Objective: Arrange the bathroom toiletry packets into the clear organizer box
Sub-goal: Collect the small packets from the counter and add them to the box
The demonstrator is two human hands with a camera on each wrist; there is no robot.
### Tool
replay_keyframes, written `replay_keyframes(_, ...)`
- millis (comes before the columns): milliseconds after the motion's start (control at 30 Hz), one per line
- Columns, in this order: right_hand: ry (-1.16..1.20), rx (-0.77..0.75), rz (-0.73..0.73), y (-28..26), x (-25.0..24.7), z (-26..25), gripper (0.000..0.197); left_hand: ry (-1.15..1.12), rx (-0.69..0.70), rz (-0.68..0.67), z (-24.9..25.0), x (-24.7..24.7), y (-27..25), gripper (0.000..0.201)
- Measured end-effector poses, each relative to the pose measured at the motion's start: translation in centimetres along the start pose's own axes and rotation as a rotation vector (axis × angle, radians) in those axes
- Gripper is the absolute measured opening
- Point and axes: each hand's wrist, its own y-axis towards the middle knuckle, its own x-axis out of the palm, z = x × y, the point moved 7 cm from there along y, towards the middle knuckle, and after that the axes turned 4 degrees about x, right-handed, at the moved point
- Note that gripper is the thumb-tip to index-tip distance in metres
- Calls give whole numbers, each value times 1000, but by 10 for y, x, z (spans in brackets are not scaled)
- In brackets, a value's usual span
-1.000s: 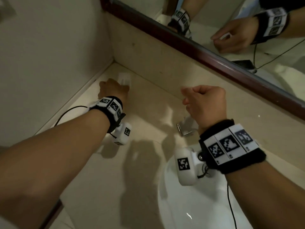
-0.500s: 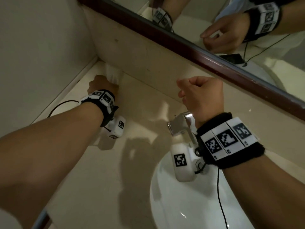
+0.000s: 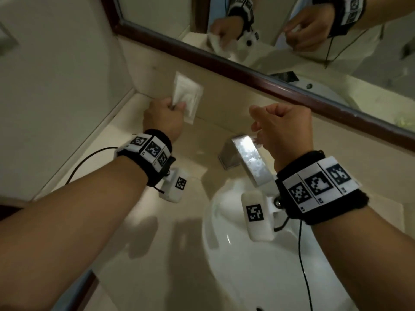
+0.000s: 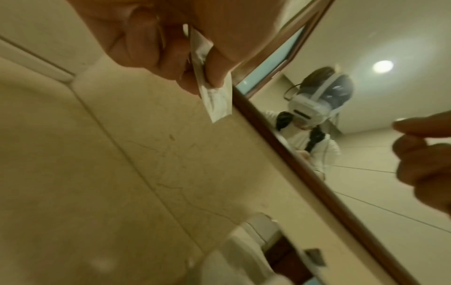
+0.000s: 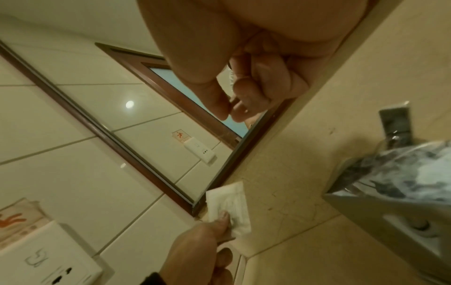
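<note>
My left hand (image 3: 166,115) pinches white toiletry packets (image 3: 186,95) by their lower edge and holds them up in front of the backsplash, near the counter's back left corner. The left wrist view shows thumb and fingers clamped on the packets (image 4: 214,100). The right wrist view has the same packets (image 5: 229,208) below the mirror's corner. My right hand (image 3: 280,126) hovers curled above the faucet. A small white packet edge (image 5: 230,75) shows between its thumb and fingers. The clear organizer box is in none of the views.
A chrome faucet (image 3: 247,160) stands over the white basin (image 3: 258,254) under my right wrist. The beige counter (image 3: 134,221) runs left to a tiled wall. A brown-framed mirror (image 3: 247,70) sits above the backsplash. A wall socket (image 5: 48,260) is on the left wall.
My left hand has lifted the white packets off the counter corner, up against the backsplash. The right hand stays curled above the faucet.
</note>
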Motion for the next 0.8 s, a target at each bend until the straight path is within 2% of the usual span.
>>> replay_keyframes(167, 1, 38, 72, -24, -65, 15, 30, -39, 151, -23, 61, 9, -55, 35)
replay_keyframes(300, 13, 78, 161, -40, -138, 39, 32, -80, 290, -62, 119, 42, -106, 32)
replay_keyframes(467, 59, 116, 299, -64, -249, 79, 31, -178, 398, -209, 202, 116, -181, 37)
replay_keyframes(600, 112, 146, 426, -83, -341, 117, 33, -224, 521, -346, 263, 185, -256, 31)
replay_keyframes(700, 133, 189, 534, -102, -411, 153, 33, -217, 570, -457, 292, 238, -314, 29)
replay_keyframes(800, 158, 249, 639, -128, -476, 193, 31, -197, 647, -622, 309, 289, -378, 34)
